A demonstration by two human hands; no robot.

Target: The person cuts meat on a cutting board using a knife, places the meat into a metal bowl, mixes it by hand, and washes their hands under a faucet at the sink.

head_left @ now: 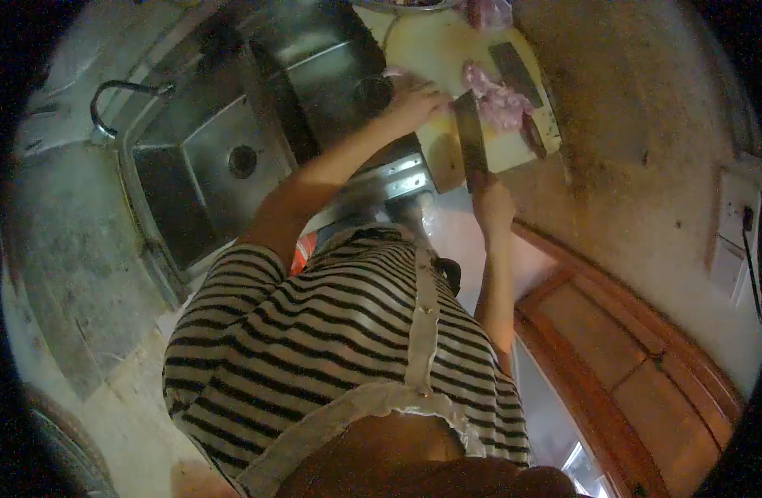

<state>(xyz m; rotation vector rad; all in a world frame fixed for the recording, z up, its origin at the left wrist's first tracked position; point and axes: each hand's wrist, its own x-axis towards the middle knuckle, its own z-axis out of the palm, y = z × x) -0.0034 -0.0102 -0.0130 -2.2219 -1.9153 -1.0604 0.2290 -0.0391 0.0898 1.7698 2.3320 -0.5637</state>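
A wide knife [471, 137] points away from me over the cutting board, its handle in my right hand [495, 203], with the fingers wrapped round it. Just left of the blade, my left hand [421, 104] is over the yellowish board [443, 50]; its fingers are bent, and what they may hold is too small to tell. Pink raw meat [503, 106] lies in a pile to the right of the blade. A second dark, flat blade [515, 68] rests on the board beyond the meat.
Left of the board is a metal double sink [207, 166] with a curved faucet [119, 87]. A plastic bag [487, 12] and a bowl's rim [406, 7] show at the top. Wooden cabinet doors [638, 365] stand at lower right.
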